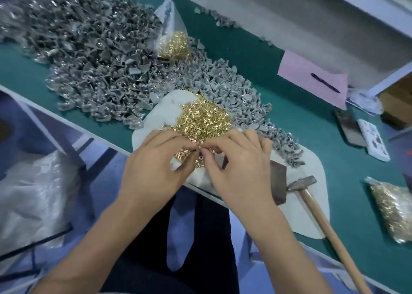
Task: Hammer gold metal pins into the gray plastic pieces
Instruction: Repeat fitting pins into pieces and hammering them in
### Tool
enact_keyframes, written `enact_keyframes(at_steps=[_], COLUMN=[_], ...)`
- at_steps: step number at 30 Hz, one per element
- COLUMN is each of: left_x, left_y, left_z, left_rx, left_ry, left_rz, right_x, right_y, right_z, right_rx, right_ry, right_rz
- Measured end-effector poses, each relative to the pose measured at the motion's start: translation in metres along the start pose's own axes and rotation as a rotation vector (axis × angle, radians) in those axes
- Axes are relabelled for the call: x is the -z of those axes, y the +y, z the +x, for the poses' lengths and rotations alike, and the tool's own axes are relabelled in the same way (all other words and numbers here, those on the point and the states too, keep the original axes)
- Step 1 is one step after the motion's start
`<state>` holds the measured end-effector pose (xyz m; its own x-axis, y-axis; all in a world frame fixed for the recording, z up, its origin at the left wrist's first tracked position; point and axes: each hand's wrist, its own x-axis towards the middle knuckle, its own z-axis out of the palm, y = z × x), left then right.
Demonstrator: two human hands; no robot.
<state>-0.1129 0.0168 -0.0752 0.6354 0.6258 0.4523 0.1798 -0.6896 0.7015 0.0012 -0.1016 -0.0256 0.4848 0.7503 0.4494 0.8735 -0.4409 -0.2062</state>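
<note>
Here, in the head view, the left hand (153,159) and right hand (240,159) are brought together over the near edge of the pins (205,117), which are heaped on a white mat (312,204). Fingers of both hands are curled, and a small item is pinched between their tips; what it is cannot be told. The gray pieces (93,55) are piled on the green table (316,124), beyond and beside the mat. The hammer (321,218) is laid to the right, untouched, next to a dark block (277,182).
</note>
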Motion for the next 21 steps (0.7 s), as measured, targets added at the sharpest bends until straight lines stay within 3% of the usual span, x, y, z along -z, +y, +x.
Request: enact_keyframes(at_steps=[7,21], left_x=[0.042,0.042], left_y=[-0.059,-0.067], left_z=[0.009,0.025], left_rx=[0.289,0.311], left_ry=[0.017,0.057], left_rz=[0.291,0.315], right_x=[-0.047,-0.059], right_y=[-0.030,-0.047], right_z=[0.042,0.052], right_rx=[-0.042,0.028], right_ry=[-0.197,-0.390], right_rz=[0.141,-0.065])
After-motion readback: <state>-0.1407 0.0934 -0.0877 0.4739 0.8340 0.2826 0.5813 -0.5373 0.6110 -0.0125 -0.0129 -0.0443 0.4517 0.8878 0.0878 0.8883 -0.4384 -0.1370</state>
